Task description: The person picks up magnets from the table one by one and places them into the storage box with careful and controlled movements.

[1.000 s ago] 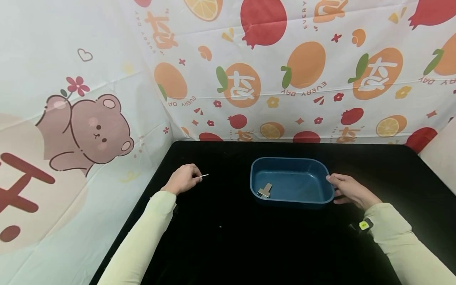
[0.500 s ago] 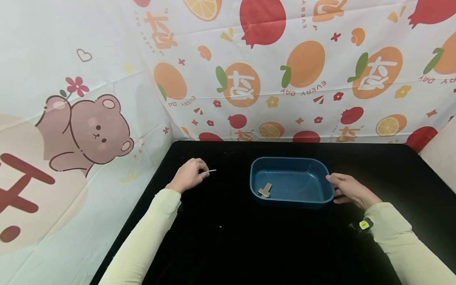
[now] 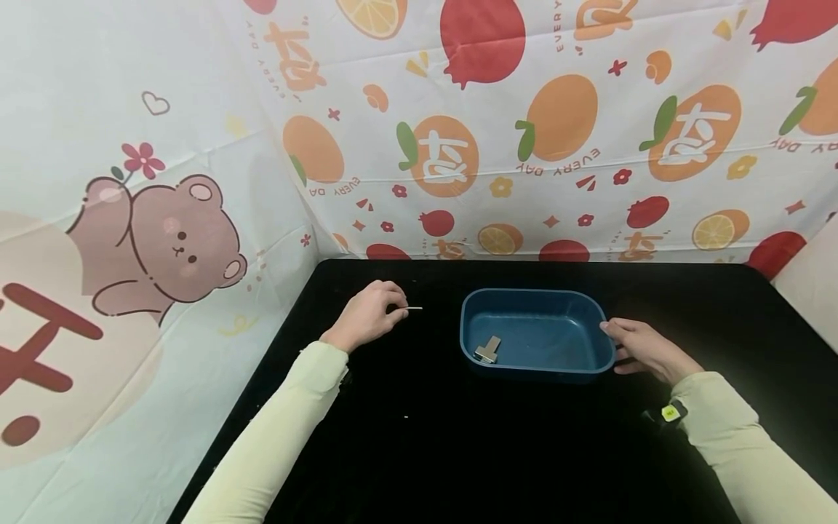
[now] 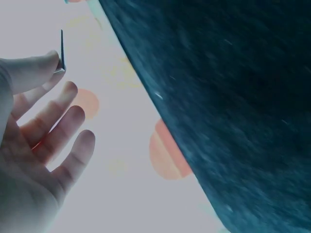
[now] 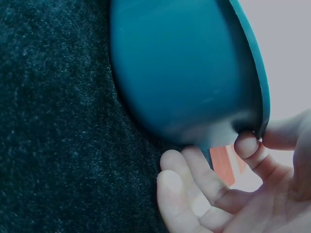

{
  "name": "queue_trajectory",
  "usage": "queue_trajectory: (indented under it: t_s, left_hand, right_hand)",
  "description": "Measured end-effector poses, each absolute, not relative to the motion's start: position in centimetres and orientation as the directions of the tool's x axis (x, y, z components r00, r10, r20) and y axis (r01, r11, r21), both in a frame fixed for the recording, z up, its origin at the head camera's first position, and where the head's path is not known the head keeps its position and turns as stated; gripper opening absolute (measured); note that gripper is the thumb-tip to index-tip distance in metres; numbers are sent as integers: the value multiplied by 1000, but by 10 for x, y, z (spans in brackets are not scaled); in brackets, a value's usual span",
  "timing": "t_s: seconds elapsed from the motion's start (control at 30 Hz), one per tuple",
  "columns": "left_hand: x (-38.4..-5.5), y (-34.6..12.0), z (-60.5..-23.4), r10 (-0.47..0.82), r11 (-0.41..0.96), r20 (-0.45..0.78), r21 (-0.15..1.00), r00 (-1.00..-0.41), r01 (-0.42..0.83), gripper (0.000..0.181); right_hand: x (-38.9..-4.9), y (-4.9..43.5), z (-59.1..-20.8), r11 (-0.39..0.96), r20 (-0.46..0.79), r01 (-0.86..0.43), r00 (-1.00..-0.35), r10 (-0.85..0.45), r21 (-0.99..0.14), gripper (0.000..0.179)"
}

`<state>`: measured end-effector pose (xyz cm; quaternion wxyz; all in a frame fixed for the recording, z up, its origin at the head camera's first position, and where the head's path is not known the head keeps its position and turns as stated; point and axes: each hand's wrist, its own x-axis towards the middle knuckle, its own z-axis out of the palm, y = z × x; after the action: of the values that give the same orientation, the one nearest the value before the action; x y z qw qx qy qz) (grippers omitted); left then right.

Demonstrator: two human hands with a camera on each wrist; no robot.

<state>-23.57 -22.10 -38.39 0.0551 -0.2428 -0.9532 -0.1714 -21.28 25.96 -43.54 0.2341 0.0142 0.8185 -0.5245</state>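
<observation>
My left hand is raised over the left part of the black table. Between thumb and forefinger it pinches a thin, flat metal piece, seen edge-on; the left wrist view shows this thin piece jutting past the fingertips, its other end hidden by them. A blue rectangular plastic box stands right of centre. On the box's right end, my right hand grips the rim between thumb and forefinger, other fingers beside the outer wall. Small flat silvery metal pieces lie in the box's near left corner, forming a T.
The black cloth-covered table has a tiny white speck near its middle. A fruit-print sheet hangs behind the table, and a bear-print sheet hangs along the left side.
My left hand has moved right and slightly farther back, toward the box, carrying the thin metal piece. The right hand and the box have stayed in place.
</observation>
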Motion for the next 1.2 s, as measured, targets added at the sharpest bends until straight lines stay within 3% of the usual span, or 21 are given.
queue_trajectory:
  t_s: [0.83,1.2]
  left_hand:
    - [-234,-148,-364,563,756,235,242,-793,608,10]
    - [-239,-126,-361,629,739,172,168,-758,652,12]
  right_hand:
    - [-212,259,-437,464,-402,270,-891,-212,-844,42]
    - [-211,260,-439,470,-385,250,-897,-216,-847,45]
